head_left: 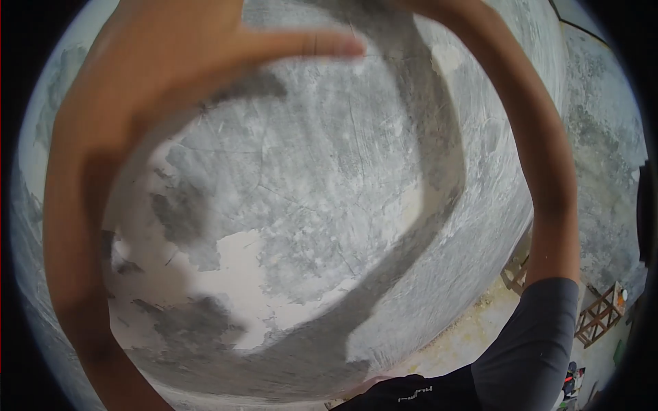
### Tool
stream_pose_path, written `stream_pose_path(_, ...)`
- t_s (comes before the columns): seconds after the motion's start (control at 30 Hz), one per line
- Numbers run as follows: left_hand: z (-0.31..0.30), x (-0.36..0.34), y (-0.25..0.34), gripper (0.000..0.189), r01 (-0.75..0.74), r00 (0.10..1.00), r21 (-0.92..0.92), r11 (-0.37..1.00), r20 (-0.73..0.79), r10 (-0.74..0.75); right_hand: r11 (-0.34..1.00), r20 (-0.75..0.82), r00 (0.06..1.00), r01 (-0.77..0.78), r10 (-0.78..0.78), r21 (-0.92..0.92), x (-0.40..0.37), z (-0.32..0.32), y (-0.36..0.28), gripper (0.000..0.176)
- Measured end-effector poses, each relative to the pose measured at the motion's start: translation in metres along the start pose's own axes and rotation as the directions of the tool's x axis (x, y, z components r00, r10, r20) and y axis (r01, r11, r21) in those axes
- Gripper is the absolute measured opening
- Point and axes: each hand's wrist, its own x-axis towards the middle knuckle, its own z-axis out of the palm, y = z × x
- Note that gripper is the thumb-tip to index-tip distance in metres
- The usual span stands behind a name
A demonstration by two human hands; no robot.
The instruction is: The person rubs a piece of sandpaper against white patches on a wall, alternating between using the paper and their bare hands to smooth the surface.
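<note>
My left hand [185, 41] is raised close to the camera at the upper left. Its thumb points right, stretched out and slightly blurred, while the other fingers run past the top edge. Nothing shows in the part of this hand that I can see. My right forearm [531, 109] reaches up along the right side and bends inward at the top; the right hand itself lies outside the picture. Behind both arms is a grey plastered wall [308, 157] with a pale patch [241, 264] low down. Whether either hand touches the wall is hidden.
Shadows of the arms fall across the wall. At the lower right a wooden frame [600, 318] stands on the pale floor [473, 329]. Small coloured items [572, 380] lie further down, too small to name. Another grey wall [603, 137] rises at the right.
</note>
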Motion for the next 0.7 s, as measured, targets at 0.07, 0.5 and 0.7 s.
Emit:
stream_pose_path(0.07, 0.007, -0.021, -0.001, 0.12, -0.141, 0.99, 0.046, 0.989, 0.014, 0.14, 0.999, -0.068, 0.997, 0.045, -0.045, -0.008, -0.027, 0.011, -0.031, 0.02)
stream_pose_path(0.5, -0.005, -0.038, -0.028, 0.11, -0.285, 0.957, -0.104, 0.953, 0.028, 0.289, 0.993, -0.061, 0.993, -0.108, 0.106, -0.037, -0.034, 0.022, -0.055, 0.032)
stream_pose_path(0.7, 0.004, -0.001, -0.056, 0.113, -0.17, 0.973, -0.06, 0.984, 0.149, 0.177, 0.981, -0.119, 0.98, -0.147, 0.162, 0.126, 0.007, 0.015, -0.003, 0.027)
